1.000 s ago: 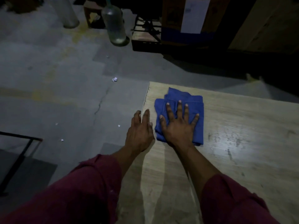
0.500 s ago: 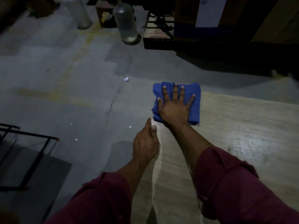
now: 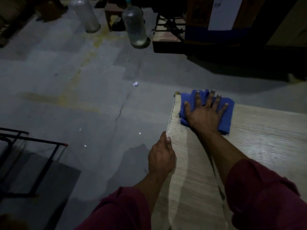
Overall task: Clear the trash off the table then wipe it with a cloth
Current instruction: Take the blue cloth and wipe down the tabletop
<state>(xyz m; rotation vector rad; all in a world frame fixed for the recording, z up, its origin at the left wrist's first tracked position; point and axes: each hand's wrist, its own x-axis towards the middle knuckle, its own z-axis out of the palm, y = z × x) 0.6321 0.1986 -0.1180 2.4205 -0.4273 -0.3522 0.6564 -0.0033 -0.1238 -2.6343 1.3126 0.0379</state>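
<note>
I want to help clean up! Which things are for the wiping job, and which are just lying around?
For the job:
blue cloth
table
right hand
left hand

Just lying about:
two big bottles
paper scraps on the floor
black metal frame

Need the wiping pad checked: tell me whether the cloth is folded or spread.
Folded: the blue cloth shows stacked layers under the flat right hand.

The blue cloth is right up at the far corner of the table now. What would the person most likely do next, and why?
Probably draw the blue cloth back toward the body, or sweep it rightward. The right hand presses it flat at the table's far left corner, its far edge at the rim, so nothing is left to wipe ahead. The left hand holds the table's left edge.
</note>
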